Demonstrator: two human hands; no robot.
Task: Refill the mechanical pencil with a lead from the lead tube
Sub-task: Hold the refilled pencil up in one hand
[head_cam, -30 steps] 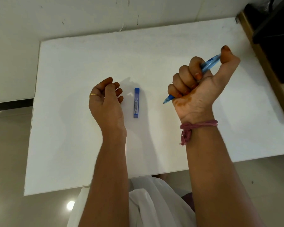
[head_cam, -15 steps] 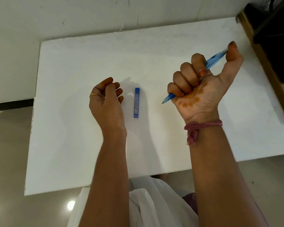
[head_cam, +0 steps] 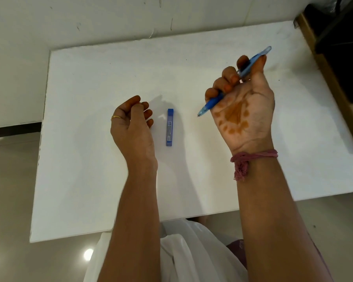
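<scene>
From the head camera we look down on a white table [head_cam: 90, 159] with both our forearms reaching over it. Our right hand [head_cam: 243, 102] is raised with the palm turned toward us, its fingers curled round the blue mechanical pencil [head_cam: 251, 62]; the pencil runs on a slant, its tip pointing down and left past the little finger and its cap end sticking up beyond the thumb. Our left hand [head_cam: 130, 127] rests on the table with its fingers loosely curled, holding nothing, a gold ring [head_cam: 116, 117] on one finger. The blue lead tube [head_cam: 170, 127] lies flat on the table between our two hands, just beside the left hand's fingers and not touched by either. A pink thread band [head_cam: 253, 156] circles our right wrist.
</scene>
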